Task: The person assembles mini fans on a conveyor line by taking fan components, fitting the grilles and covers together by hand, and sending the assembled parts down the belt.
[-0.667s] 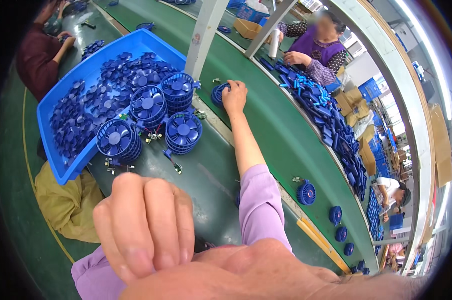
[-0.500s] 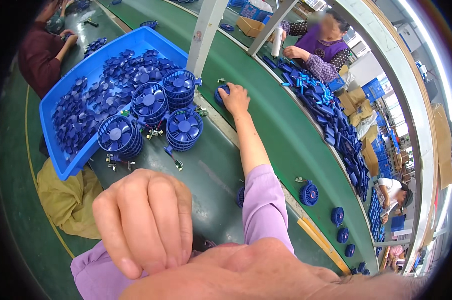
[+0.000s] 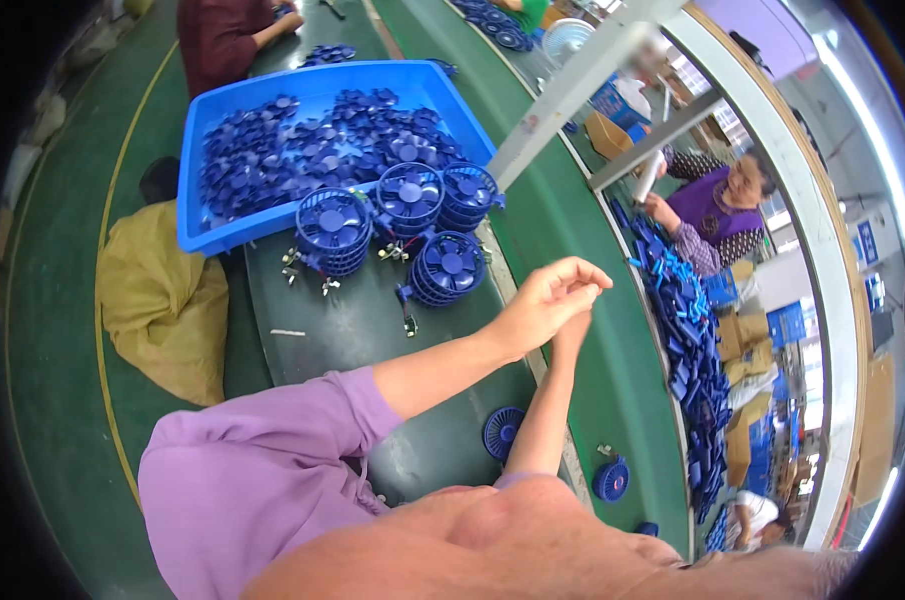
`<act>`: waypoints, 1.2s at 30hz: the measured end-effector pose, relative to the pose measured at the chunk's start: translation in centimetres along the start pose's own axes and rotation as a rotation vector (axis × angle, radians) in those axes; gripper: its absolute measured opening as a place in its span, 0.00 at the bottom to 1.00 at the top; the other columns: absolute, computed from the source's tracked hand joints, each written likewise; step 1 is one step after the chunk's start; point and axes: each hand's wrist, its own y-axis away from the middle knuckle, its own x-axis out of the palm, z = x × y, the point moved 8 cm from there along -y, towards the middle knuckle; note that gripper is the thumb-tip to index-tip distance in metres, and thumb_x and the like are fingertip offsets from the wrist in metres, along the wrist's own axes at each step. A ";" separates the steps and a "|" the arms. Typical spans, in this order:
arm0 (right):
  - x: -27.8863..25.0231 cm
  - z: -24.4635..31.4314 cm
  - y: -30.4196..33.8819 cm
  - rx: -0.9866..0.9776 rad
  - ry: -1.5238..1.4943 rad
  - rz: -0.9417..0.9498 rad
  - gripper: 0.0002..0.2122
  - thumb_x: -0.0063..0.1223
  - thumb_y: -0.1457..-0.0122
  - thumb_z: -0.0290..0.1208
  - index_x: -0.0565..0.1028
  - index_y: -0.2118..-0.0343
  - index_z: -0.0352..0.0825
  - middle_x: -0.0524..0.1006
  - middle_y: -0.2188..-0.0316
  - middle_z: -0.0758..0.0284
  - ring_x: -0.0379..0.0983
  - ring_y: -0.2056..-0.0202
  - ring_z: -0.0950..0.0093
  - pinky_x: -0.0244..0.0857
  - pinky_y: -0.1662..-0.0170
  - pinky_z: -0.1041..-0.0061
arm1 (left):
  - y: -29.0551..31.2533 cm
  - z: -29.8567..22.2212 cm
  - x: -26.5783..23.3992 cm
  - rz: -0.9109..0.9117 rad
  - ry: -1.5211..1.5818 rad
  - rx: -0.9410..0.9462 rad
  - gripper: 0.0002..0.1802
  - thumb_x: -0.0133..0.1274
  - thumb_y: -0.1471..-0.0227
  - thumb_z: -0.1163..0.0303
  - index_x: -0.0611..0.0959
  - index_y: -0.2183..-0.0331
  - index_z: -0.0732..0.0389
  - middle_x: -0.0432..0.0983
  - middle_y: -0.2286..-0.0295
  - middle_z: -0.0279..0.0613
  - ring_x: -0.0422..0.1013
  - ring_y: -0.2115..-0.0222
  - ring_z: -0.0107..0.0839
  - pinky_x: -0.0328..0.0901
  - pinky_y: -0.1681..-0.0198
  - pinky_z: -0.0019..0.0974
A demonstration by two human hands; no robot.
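Crossing: left hand point(image 3: 541, 310), fingers point(image 3: 579, 267) narrowly curled, is held across right hand point(image 3: 576, 325); grips cannot be told.
Fan stacks point(image 3: 449, 264): should be left unbumped, dangling boards point(image 3: 411, 326) unsnagged.

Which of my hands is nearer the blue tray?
Left. Your left hand is below and right of the blue tray; your right hand, mostly hidden behind the left, sits slightly farther right.

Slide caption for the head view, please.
The left hand largely hides the right hand over the green belt, near stacked blue fans and a tray of fan blades.
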 end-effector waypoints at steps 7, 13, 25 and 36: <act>-8.6 10.1 11.0 -0.174 -0.004 -0.323 0.34 0.59 0.51 0.31 0.59 0.40 0.31 0.60 0.42 0.54 0.57 0.41 0.59 0.52 0.40 0.62 | 1.6 10.1 -1.2 -0.120 -0.074 -0.350 0.19 0.46 0.40 0.59 0.71 0.51 0.59 0.67 0.52 0.37 0.60 0.47 0.27 0.57 0.45 0.34; -9.1 11.0 14.4 -0.301 0.153 -0.250 0.41 0.59 0.51 0.54 0.57 0.39 0.32 0.56 0.40 0.51 0.52 0.39 0.54 0.46 0.38 0.57 | 5.2 14.9 3.5 0.065 0.445 -0.771 0.21 0.46 0.41 0.50 0.78 0.59 0.58 0.77 0.65 0.34 0.73 0.67 0.23 0.70 0.63 0.29; -8.8 9.2 14.9 -0.206 -0.117 -0.325 0.45 0.31 0.44 0.69 0.51 0.38 0.29 0.56 0.40 0.51 0.54 0.39 0.57 0.48 0.39 0.58 | 6.1 10.5 4.7 0.015 -0.006 -0.313 0.22 0.42 0.39 0.60 0.66 0.47 0.62 0.66 0.53 0.40 0.62 0.50 0.28 0.57 0.46 0.32; -8.1 5.3 15.2 0.173 -0.471 -0.389 0.34 0.40 0.38 0.55 0.50 0.38 0.35 0.59 0.44 0.58 0.60 0.45 0.66 0.56 0.42 0.63 | 7.1 5.9 5.3 0.010 -0.575 0.228 0.23 0.45 0.44 0.66 0.66 0.48 0.64 0.64 0.51 0.49 0.62 0.49 0.42 0.56 0.44 0.40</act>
